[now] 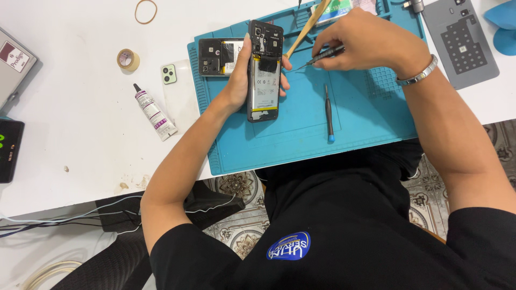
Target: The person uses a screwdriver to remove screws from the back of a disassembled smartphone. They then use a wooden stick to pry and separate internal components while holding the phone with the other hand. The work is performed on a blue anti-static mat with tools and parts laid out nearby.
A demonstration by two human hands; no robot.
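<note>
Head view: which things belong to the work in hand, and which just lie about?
In use: opened phone in left hand; screwdriver in right hand; blue mat.
Lying about: second screwdriver, glue tube, tape roll, rubber band.

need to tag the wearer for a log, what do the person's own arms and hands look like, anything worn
Both arms are bare from the short black sleeves of a T-shirt down. The right wrist carries a silver metal bracelet. The left hand and right hand wear no gloves, and no rings show.
</note>
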